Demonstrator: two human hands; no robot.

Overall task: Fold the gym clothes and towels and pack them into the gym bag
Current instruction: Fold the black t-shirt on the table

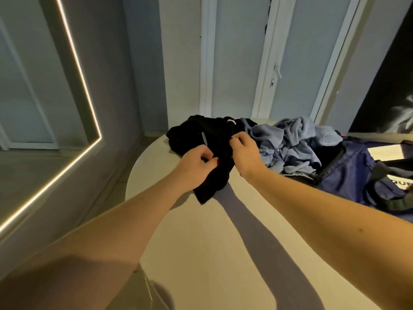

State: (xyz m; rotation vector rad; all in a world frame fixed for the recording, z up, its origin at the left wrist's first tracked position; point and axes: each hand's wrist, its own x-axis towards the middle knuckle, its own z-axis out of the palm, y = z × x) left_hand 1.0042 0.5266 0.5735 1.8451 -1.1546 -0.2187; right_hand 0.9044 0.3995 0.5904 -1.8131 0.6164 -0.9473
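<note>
A: What's being held?
B: The left hand [196,162] pinches the black garment [214,137] at frame centre, fingers curled. The right hand [244,153] grips it just beside, curled too.
A: Room around it?
B: A blue pile [288,144] lies just right of it, the bag [353,173] beyond. Open desk [201,238] fills the lower centre, and its rounded edge curves at left.

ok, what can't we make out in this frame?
Head view:
- gym bag: cut off by right edge; opening unseen.
- black garment: bunched, partly under left hand and right hand; type unclear.
- light blue pile: crumpled; item count unclear.
- bag lettering: cropped by edge.
</note>
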